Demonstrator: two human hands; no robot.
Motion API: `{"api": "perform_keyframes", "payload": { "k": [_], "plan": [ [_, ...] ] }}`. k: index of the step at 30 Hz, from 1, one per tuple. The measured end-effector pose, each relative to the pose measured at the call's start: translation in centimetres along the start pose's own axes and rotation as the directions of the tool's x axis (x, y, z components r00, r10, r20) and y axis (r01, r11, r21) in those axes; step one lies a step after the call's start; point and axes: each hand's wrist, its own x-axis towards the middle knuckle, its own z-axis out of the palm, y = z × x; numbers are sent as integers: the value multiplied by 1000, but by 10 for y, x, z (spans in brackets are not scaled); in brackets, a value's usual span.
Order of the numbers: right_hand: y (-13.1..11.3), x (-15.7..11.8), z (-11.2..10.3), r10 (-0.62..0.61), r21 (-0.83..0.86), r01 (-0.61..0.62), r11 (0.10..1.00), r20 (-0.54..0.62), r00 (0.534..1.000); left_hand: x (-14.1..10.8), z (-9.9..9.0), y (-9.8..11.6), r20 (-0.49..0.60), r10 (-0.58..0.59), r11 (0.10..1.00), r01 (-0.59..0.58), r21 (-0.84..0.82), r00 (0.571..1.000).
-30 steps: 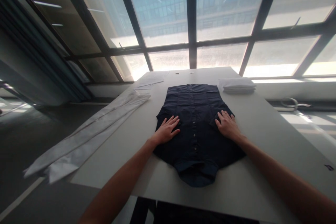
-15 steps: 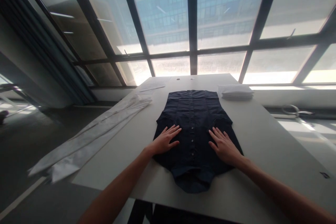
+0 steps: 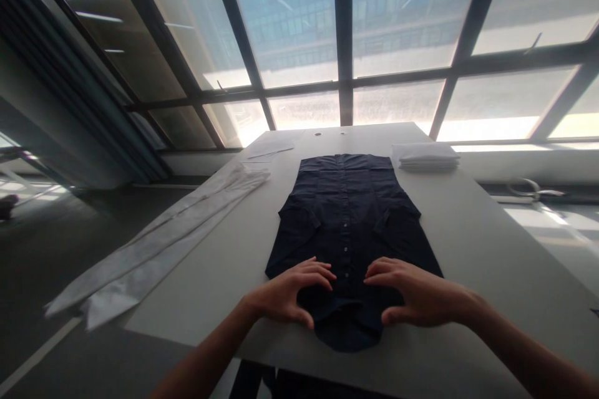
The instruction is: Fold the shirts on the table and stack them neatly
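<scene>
A dark navy button-up shirt lies front side up on the white table, its collar towards me and its sleeves tucked in at the sides. On the left of the collar, my left hand hovers over or just touches the cloth, thumb and fingers apart in a curve. Mirroring it on the right, my right hand has the same curved shape with thumb and fingers spread. Neither hand grips anything. Whether the fingertips rest on the shirt, I cannot tell.
White cloth or film runs along the table's left edge and hangs over it. A stack of folded white cloth lies at the back right of the white table. Tall windows stand behind, and a dark curtain hangs at left.
Both hands have drawn back towards me, from lying flat on the middle of the shirt to either side of the collar. Their fingers have curved. The view has shifted slightly.
</scene>
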Motion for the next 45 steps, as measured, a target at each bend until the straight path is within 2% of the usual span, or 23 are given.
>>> {"api": "perform_keyframes", "payload": {
  "k": [3,8,13,16,21,24,30,34,38,42,45],
  "plan": [
    [-10,1,9,-39,-26,40,999,38,999,-3,8,6,15,35,998,-35,49,999],
    [-12,5,18,-61,-101,61,993,5,998,-6,12,6,-2,34,991,-33,129,999],
    [-11,9,15,-82,-19,82,996,7,997,-1,8,6,-59,34,998,-31,45,998],
    [-9,10,14,-20,85,23,996,-34,999,3,6,4,-115,-59,998,55,-33,992],
    [6,12,22,233,269,-212,939,-46,971,11,6,-2,-108,-294,953,282,-113,950],
    [14,15,27,263,318,-219,923,-103,959,15,8,-5,-121,-376,923,359,-138,919],
    [18,20,35,327,382,-257,888,-131,936,23,16,-9,-236,-421,907,404,-116,876],
    [20,22,39,357,308,-285,908,-211,910,25,22,-12,-322,-422,900,433,-40,847],
    [21,23,40,370,152,-340,928,-266,890,24,26,-15,-378,-440,864,498,69,815],
    [18,22,40,374,-44,-403,914,-287,882,20,30,-16,-427,-367,849,485,210,827],
    [16,22,37,376,-95,-419,903,-298,878,17,29,-14,-464,-253,858,418,297,849]
  ]
}}
